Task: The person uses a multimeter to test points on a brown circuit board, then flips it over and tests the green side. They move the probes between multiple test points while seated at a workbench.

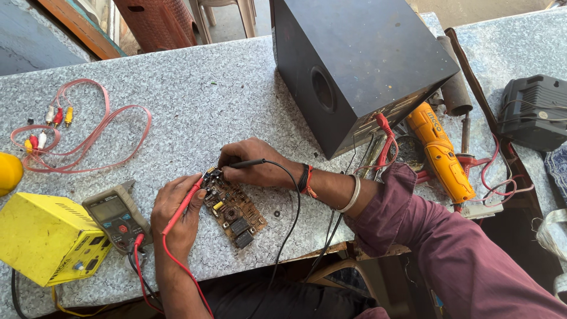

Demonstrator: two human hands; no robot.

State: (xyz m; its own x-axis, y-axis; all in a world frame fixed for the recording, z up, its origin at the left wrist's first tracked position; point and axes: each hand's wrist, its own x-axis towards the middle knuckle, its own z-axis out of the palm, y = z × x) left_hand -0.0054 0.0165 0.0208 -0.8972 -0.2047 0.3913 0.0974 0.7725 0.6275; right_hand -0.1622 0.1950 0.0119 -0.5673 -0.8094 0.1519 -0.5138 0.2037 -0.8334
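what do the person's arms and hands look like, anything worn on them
Both hands are bare, no gloves. The right hand comes from a maroon sleeve pushed up the forearm; its wrist carries a dark band with a red-orange thread and, further up, a plain silver bangle. The left hand and forearm show no sleeve, watch or jewellery.

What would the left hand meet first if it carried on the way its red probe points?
Most likely the circuit board: the left hand aims the red probe up-right at its top corner, where the tip seems already touching.

Speckled table [195, 100] with circuit board [234, 212], multimeter [117, 215]
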